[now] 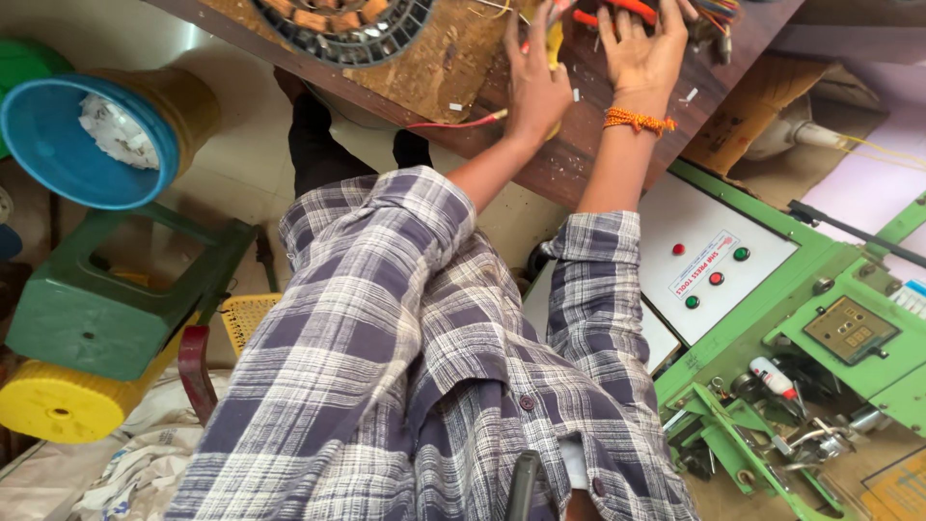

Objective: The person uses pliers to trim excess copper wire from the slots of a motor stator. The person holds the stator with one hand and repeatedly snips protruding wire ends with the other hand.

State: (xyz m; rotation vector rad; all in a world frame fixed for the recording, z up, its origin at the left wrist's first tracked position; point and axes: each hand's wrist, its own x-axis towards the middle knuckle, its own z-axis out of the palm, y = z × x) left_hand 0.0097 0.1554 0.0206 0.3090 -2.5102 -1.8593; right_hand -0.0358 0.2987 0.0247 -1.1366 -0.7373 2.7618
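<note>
Right hand (644, 43) fingertips cut off by top edge, grip on orange-handled tool (617, 10) unclear. Left hand (536, 82) hides most of a yellow object (554, 43). Round black wire-wound stator (338, 29) cropped at top. Control panel label (702, 262) too small to read.

Orange-handled tool (617, 10): far edge of wooden bench, right of centre, partly cut off by frame top; handles lie roughly flat, right hand's fingers over them.

Yellow piece (554, 41): between both hands, just left of orange handles, mostly hidden behind left hand; kind unclear.

Red-and-yellow wire (458, 123): thin, lies flat on bench near its near edge, runs left from left hand's heel, slightly curved.
</note>
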